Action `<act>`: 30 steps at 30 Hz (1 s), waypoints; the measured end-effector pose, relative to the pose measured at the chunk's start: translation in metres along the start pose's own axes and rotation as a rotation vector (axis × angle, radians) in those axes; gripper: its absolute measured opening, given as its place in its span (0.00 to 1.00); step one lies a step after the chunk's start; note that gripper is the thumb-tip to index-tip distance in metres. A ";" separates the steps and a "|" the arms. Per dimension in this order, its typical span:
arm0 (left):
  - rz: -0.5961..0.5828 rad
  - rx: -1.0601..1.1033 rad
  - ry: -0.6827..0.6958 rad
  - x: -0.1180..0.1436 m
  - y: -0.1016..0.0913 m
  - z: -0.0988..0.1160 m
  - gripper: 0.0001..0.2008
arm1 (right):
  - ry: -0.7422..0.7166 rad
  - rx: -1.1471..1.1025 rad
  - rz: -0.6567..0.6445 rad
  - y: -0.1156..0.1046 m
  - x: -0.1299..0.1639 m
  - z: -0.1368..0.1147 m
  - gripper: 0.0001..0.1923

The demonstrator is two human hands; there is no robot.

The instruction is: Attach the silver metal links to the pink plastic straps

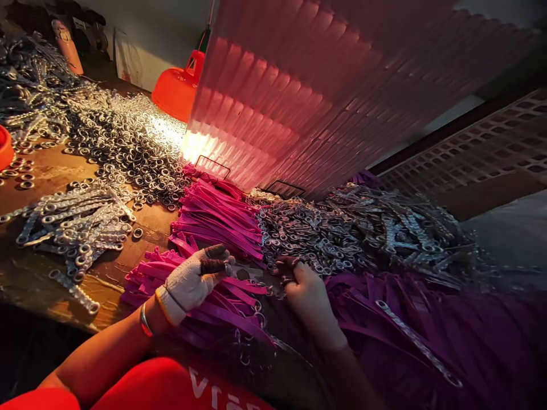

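Pinched between the gloved thumb and fingertips of the left hand [192, 280] is what looks like a small metal piece at the end of a pink strap [231, 287]; the exact hold is hard to read under the dark, worn glove tips. Just beside it, the bare right hand [308, 293] curls its fingers into the near edge of a heap of metal clips [342, 228], and I cannot tell whether it has closed on 1 or only touches them.

Risk, as I judge it: the loose straps lie crossed and layered under both hands, so lifting 1 could drag its neighbours along, and clips could hook together and come up in a clump.

Each strap is flat, narrow and glossy magenta, stacked in a fan beyond the left hand, with more spread darker purple beyond the right.
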State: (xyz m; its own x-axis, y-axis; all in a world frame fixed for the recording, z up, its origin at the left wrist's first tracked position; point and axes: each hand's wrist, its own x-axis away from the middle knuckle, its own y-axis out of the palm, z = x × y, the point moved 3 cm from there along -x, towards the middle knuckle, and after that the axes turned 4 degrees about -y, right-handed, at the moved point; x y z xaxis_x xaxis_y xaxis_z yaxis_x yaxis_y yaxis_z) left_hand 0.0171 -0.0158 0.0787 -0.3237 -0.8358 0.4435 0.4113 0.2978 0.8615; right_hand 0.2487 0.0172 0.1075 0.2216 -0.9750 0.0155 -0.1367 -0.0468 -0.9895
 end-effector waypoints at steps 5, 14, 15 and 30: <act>-0.063 -0.087 0.099 -0.003 0.003 -0.002 0.19 | -0.276 -0.433 0.183 -0.003 0.020 -0.092 0.19; -0.106 -0.471 0.169 0.014 0.006 0.006 0.16 | -0.148 -0.764 0.269 -0.011 0.017 -0.099 0.12; -0.107 -0.524 0.153 0.015 0.005 0.005 0.16 | -0.131 -0.786 0.244 -0.012 0.018 -0.098 0.13; 0.024 -0.432 0.056 0.015 -0.002 -0.002 0.15 | -0.493 -0.082 0.375 -0.004 0.022 -0.117 0.05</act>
State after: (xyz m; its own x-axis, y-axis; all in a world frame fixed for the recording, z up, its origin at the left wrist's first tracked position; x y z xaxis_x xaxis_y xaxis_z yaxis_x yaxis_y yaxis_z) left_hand 0.0134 -0.0294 0.0835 -0.2677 -0.8584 0.4377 0.7409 0.1071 0.6630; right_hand 0.1409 -0.0295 0.1286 0.5606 -0.7144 -0.4187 -0.3615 0.2438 -0.8999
